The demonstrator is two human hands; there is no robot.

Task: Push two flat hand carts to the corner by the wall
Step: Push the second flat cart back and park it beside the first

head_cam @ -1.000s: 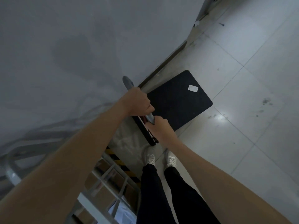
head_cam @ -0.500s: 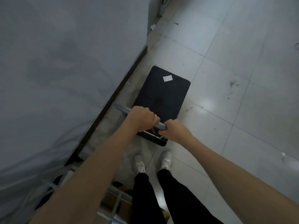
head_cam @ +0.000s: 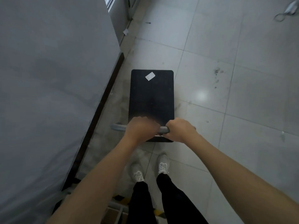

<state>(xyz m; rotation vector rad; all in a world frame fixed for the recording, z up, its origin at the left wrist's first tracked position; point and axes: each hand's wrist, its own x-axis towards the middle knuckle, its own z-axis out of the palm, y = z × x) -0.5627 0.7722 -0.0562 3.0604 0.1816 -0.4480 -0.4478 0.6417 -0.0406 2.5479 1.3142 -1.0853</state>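
Note:
A flat hand cart with a black deck [head_cam: 151,96] and a small white label [head_cam: 150,76] stands on the tiled floor in front of me, a short gap from the grey wall [head_cam: 48,78] on the left. Its grey handle bar [head_cam: 119,127] runs across the near end. My left hand [head_cam: 141,128] and my right hand [head_cam: 180,131] are both closed around that bar, side by side. No second cart shows fully in the head view.
A dark baseboard [head_cam: 103,101] lines the foot of the wall. Behind my feet [head_cam: 163,164] sits a metal frame with yellow-black striping [head_cam: 119,198]. Pale tiles [head_cam: 234,94] spread to the right, with a cable [head_cam: 286,12] at the top right.
The cart has swung from pointing away to the right to lying nearly parallel to the wall. Both hands have kept their grip on the handle, and the view has turned with it.

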